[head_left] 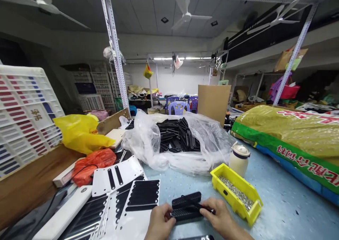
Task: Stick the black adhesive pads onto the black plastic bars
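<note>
Both my hands hold a black ribbed plastic part (185, 206) low over the blue table (278, 197), near its front edge. My left hand (160, 221) is closed on the part's left end. My right hand (219, 217) pinches its right end, with a thin dark piece under the fingers. A yellow bin (236, 193) of small metal pins sits just right of my hands. White sheets with black strips (137, 197) lie to the left. Behind them a clear plastic bag (174, 141) holds many similar black parts.
A cream jar (239, 158) stands behind the yellow bin. A large yellow-green sack (293, 137) lies along the right. Orange bag (91, 164), yellow bag (79, 132) and white crates (23, 112) fill the left. A cardboard box (213, 100) stands further back.
</note>
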A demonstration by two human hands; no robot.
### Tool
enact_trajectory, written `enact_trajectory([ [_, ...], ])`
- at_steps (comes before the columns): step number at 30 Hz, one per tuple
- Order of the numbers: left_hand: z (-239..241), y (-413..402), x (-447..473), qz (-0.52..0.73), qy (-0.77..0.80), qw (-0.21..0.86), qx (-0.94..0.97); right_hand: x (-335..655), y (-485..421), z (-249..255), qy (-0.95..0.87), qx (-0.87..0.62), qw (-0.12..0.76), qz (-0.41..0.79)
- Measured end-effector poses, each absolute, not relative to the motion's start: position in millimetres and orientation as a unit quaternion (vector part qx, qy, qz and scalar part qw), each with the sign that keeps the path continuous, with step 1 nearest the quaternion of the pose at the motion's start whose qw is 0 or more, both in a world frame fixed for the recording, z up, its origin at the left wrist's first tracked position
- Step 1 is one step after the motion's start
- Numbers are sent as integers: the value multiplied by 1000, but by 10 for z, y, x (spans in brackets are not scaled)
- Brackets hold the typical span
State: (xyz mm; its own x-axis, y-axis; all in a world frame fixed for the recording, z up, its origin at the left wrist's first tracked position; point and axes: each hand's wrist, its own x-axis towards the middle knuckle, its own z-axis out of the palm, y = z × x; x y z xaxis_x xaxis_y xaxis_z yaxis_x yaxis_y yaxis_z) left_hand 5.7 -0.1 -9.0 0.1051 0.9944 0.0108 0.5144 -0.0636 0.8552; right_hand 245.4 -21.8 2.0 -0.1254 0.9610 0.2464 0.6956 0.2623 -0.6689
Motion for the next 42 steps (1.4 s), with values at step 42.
enact_trajectory([
  [42,-69,-78,22,358,495,604,512,2328,-321,259,-811,-513,187,210],
])
